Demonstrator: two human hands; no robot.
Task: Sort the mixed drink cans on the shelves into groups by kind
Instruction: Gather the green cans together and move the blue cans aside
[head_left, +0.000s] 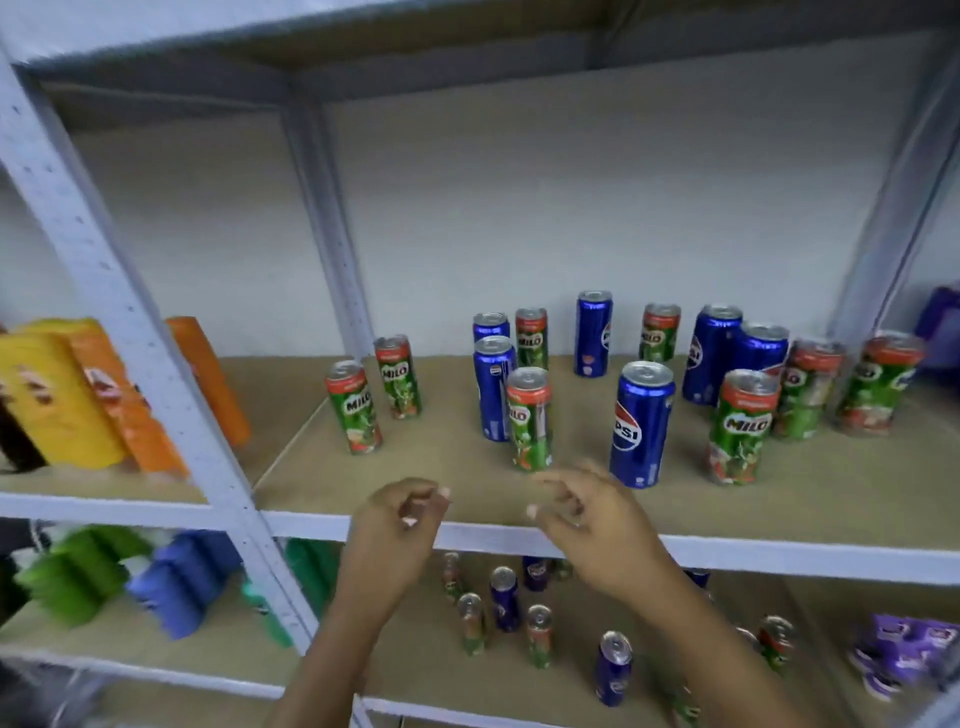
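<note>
Green Milo cans and blue Pepsi cans stand mixed and upright on the upper shelf (779, 519). Nearest the front are a Milo can (530, 418), a Pepsi can (641, 423) and another Milo can (743, 426). Two Milo cans (356, 408) stand apart at the left. More cans of both kinds stand on the lower shelf (540, 636). My left hand (397, 530) and my right hand (587, 519) hover at the upper shelf's front edge, fingers loosely curled, holding nothing. My right fingertips are just below the front Milo can.
A grey metal upright (130, 332) divides the rack. Left of it stand yellow and orange packs (78, 395) above, green and blue packs (130, 577) below. Purple packets (904, 649) lie at the lower right. The shelf above (467, 47) overhangs the cans.
</note>
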